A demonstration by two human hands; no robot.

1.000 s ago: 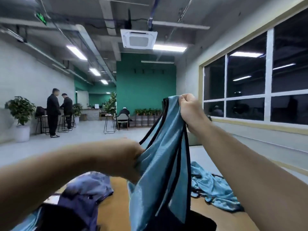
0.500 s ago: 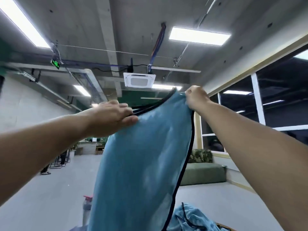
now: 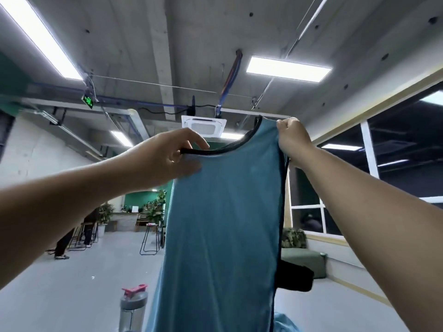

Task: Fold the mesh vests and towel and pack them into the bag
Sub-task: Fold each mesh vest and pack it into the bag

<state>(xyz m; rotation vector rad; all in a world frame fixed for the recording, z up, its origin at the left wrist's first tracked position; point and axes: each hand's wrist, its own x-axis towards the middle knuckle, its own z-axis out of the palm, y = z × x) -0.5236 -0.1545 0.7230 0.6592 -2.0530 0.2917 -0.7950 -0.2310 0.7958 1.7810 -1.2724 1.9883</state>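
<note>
concrete ceiling with lit light panels (image 3: 288, 69) fills the upper half of your view, and a square ceiling air unit (image 3: 203, 125) sits near 12 o'clock just above your hands. dark windows (image 3: 405, 152) run along 3 o'clock.

your mesh vest (image 3: 223, 224), blue-teal with black trim, hangs flat and full length from the centre down to 6 o'clock, held up in the air between both hands. half a second ago it was bunched and slanting; now it hangs straighter and its curved neckline shows along the top.

your left hand (image 3: 167, 156) at 10 o'clock pinches the black neckline trim between thumb and curled fingers. your right hand (image 3: 293, 140) at 1 o'clock is a closed fist gripping the vest's top corner, which pokes up beside the knuckles. both hands have come lower in the view than before, and farther apart.

a green sofa (image 3: 304, 257) sits at 4 o'clock, with a black object (image 3: 296, 276) just beside the vest's right edge; you cannot tell what it is. a second blue garment (image 3: 285, 323) peeks in at 6 o'clock.

a grey bottle with a red lid (image 3: 133, 305) stands at 7 o'clock, just left of the vest. a small green ceiling sign (image 3: 87, 101) glows at 10 o'clock; its writing is too small to read.
</note>
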